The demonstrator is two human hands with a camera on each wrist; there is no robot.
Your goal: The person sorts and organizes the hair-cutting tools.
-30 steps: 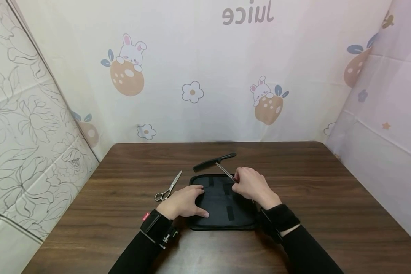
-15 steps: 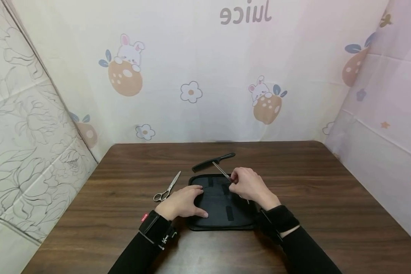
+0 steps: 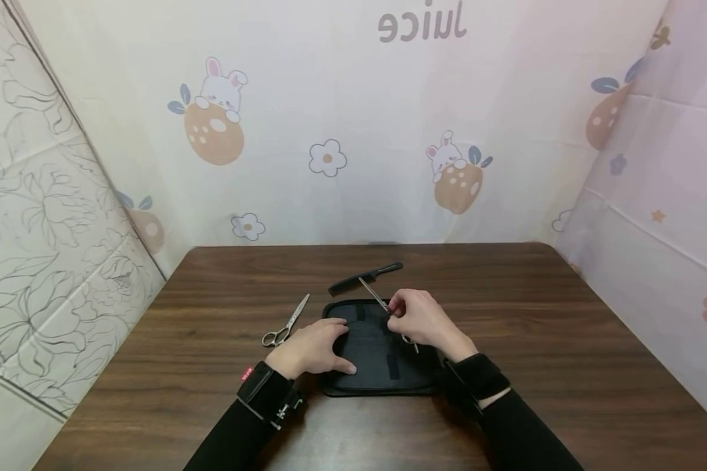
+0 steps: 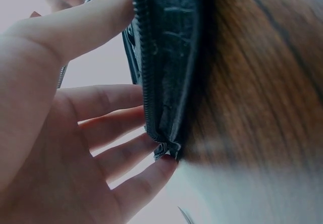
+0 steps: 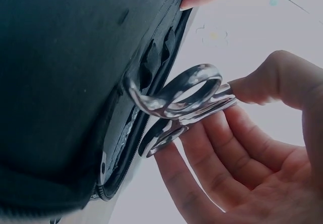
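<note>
A black zip case [image 3: 362, 356] lies open on the table, with strap loops across its inner face. My left hand [image 3: 311, 347] rests on its left side, thumb and fingers spread; the left wrist view has the fingertips touching the zipped edge [image 4: 169, 82]. Over the upper right of the case, my right hand [image 3: 425, 319] pinches a pair of silver scissors [image 3: 372, 293] near the middle, blades pointing away to the upper left. Its finger rings [image 5: 161, 105] hang towards the case in the right wrist view. A second pair of scissors [image 3: 293, 319] lies left of the case.
Beyond the case lies a black comb [image 3: 347, 284], close under the held blade tips in the head view. The brown wooden table [image 3: 565, 340] ends at patterned curtains [image 3: 365, 196] behind and on both sides.
My right hand has shifted slightly left with the scissors, and their tips have swung left towards the comb. The scissors' rings now show below the hand. My left hand stays on the case.
</note>
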